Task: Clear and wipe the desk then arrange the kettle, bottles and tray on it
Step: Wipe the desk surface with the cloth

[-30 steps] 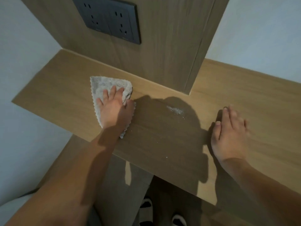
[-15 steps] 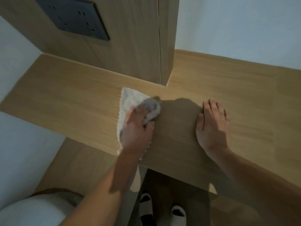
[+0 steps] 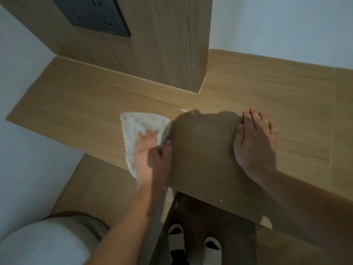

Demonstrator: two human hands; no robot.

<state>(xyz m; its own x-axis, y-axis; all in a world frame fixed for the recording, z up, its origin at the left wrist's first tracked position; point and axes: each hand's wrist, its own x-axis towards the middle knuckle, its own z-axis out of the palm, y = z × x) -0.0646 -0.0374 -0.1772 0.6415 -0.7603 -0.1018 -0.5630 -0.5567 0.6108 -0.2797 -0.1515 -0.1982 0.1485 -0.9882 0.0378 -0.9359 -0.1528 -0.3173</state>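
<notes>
A pale grey cloth [image 3: 137, 124] lies on the wooden desk [image 3: 80, 104] near its front edge. My left hand [image 3: 152, 155], blurred by motion, lies on top of the cloth and holds it, with a fold bunched between thumb and fingers. To the right, my right hand [image 3: 255, 138] rests flat on the desk with its fingers straight and together. White crumbs [image 3: 197, 127] are scattered on the desk between the two hands. No kettle, bottle or tray is in view.
A wooden wall panel [image 3: 164, 54] with a dark socket plate [image 3: 91, 14] rises behind the desk, and its corner juts out at the middle. White walls stand left and right. A white rounded object [image 3: 38, 243] and my slippers [image 3: 193, 241] are below the desk.
My left hand has slid the cloth rightward along the desk toward the crumbs and my right hand. The right hand has stayed flat on the desk. The view has shifted right.
</notes>
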